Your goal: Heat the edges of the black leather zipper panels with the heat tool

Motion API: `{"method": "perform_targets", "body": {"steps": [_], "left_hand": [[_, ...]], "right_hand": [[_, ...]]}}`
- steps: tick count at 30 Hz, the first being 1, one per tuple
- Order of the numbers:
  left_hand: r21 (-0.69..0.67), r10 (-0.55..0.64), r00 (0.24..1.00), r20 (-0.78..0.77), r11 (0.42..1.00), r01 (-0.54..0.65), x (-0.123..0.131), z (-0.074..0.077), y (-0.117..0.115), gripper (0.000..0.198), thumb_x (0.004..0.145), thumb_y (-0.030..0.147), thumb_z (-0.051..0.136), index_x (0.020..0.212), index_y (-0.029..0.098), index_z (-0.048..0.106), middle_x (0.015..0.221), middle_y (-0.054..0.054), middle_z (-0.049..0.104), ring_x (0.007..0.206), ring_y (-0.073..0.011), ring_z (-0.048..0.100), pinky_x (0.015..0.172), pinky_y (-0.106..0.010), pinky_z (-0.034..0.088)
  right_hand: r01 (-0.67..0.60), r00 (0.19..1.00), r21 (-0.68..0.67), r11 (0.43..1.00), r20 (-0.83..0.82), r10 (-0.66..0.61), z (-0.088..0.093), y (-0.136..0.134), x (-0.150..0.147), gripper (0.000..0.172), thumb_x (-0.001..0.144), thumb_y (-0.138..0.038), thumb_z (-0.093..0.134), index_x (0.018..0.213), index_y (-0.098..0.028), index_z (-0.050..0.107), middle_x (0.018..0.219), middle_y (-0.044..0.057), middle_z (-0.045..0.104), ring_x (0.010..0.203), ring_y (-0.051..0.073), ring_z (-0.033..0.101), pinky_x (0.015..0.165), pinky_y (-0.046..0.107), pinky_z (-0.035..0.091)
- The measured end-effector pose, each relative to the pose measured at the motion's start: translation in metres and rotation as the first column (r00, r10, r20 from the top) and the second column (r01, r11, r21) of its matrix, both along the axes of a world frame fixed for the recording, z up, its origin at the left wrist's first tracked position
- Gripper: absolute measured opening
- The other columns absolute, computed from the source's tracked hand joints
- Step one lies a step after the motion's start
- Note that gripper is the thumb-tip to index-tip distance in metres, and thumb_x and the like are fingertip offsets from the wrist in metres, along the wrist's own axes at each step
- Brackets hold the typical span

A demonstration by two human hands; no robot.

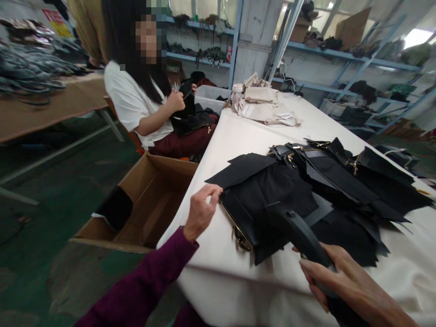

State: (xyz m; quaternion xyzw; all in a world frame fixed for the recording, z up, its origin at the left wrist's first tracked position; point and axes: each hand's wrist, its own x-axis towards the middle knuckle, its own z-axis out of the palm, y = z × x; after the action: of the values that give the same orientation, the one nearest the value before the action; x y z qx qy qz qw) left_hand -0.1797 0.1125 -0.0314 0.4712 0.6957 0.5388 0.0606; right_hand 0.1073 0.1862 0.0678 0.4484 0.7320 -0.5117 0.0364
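Several black fabric pieces with gold zippers lie on the white-covered table (299, 113). The nearest is a black zippered bag piece (252, 200), with gold hardware hanging along its left edge. My left hand (202, 209), in a purple sleeve, pinches this piece at its upper left corner. My right hand (344, 277) is wrapped around the curved handle of a black handheld tool (306, 240). The tool's head is over the bag piece. Dark against dark, its outline is hard to make out, and I cannot tell whether it touches the fabric.
An open cardboard box (163, 200) stands on the floor left of the table, a black cloth (116, 206) over its side. Beyond it, a seated person (136, 100) holds black material. Beige pieces (262, 104) and a white bin (209, 95) are farther back.
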Motion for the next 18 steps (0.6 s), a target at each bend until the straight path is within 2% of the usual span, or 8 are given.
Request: {"method": "perform_targets", "body": {"steps": [1,2,3,6,9,13,16,18], "left_hand": [[-0.051,0.119,0.991,0.062,0.992,-0.116,-0.014,-0.004,0.003,0.026,0.088,0.027,0.041,0.085,0.015,0.064,0.088,-0.008,0.068,0.080,-0.0179,0.065,0.077,-0.031,0.051],[-0.106,0.168,0.980,0.103,0.982,-0.157,-0.027,-0.009,0.007,0.027,0.087,0.027,0.041,0.086,0.015,0.064,0.086,-0.008,0.068,0.077,-0.0178,0.064,0.073,-0.030,0.051],[-0.151,0.159,0.979,0.125,0.979,-0.139,-0.038,-0.013,0.011,0.028,0.086,0.028,0.041,0.086,0.014,0.065,0.084,-0.008,0.068,0.074,-0.0175,0.064,0.070,-0.029,0.050],[-0.194,0.000,0.989,0.146,0.981,0.028,-0.055,-0.019,0.023,0.032,0.085,0.032,0.042,0.080,0.014,0.067,0.076,-0.005,0.068,0.067,-0.0158,0.062,0.062,-0.025,0.046],[-0.221,-0.186,0.979,0.083,0.955,0.201,-0.059,-0.010,0.037,0.030,0.081,0.036,0.049,0.065,0.016,0.065,0.058,0.000,0.061,0.056,-0.0135,0.055,0.054,-0.023,0.039],[-0.352,-0.444,0.896,0.006,0.837,0.418,-0.065,0.009,0.060,0.019,0.066,0.022,0.060,0.050,0.017,0.052,0.047,0.003,0.046,0.049,-0.0115,0.044,0.051,-0.025,0.031],[-0.397,-0.567,0.813,0.134,0.721,0.568,-0.069,0.015,0.073,0.027,0.063,0.016,0.057,0.043,0.019,0.040,0.038,0.004,0.040,0.042,-0.0110,0.045,0.048,-0.024,0.034],[-0.409,-0.633,0.733,0.249,0.617,0.672,-0.067,0.014,0.075,0.026,0.068,0.021,0.054,0.045,0.019,0.040,0.038,0.003,0.047,0.039,-0.0122,0.051,0.045,-0.023,0.039]], "right_hand": [[-0.013,1.000,-0.005,1.000,0.004,0.013,0.001,-0.001,-0.007,0.036,0.076,-0.056,0.054,0.065,-0.022,0.048,0.046,-0.003,0.052,0.042,0.015,0.053,0.045,0.026,0.044],[-0.030,1.000,-0.003,1.000,0.005,0.030,0.002,-0.002,-0.016,0.035,0.076,-0.054,0.054,0.065,-0.022,0.046,0.045,-0.004,0.051,0.041,0.014,0.051,0.044,0.025,0.043],[-0.050,0.999,-0.005,0.999,0.009,0.050,0.002,-0.002,-0.024,0.033,0.077,-0.052,0.054,0.066,-0.022,0.045,0.044,-0.004,0.050,0.040,0.013,0.050,0.043,0.025,0.042],[-0.108,0.994,0.016,0.994,0.029,0.108,0.002,-0.002,-0.044,0.032,0.080,-0.051,0.051,0.068,-0.022,0.045,0.044,-0.005,0.050,0.039,0.012,0.046,0.042,0.024,0.040],[-0.150,0.985,0.065,0.987,0.093,0.144,0.006,-0.003,-0.054,0.033,0.081,-0.051,0.049,0.067,-0.022,0.045,0.045,-0.005,0.051,0.043,0.013,0.049,0.047,0.025,0.043],[-0.162,0.980,0.050,0.985,0.127,0.155,0.013,-0.015,-0.060,0.028,0.079,-0.048,0.051,0.068,-0.023,0.046,0.050,-0.004,0.053,0.049,0.016,0.056,0.052,0.026,0.047],[-0.111,0.982,0.035,0.993,0.158,0.104,0.016,-0.030,-0.063,0.026,0.077,-0.048,0.051,0.077,-0.022,0.051,0.046,-0.004,0.053,0.047,0.018,0.055,0.052,0.028,0.048],[-0.033,0.985,0.080,0.996,0.169,0.019,0.017,-0.040,-0.060,0.028,0.074,-0.047,0.052,0.083,-0.021,0.055,0.047,-0.004,0.053,0.048,0.018,0.055,0.054,0.028,0.048]]}}
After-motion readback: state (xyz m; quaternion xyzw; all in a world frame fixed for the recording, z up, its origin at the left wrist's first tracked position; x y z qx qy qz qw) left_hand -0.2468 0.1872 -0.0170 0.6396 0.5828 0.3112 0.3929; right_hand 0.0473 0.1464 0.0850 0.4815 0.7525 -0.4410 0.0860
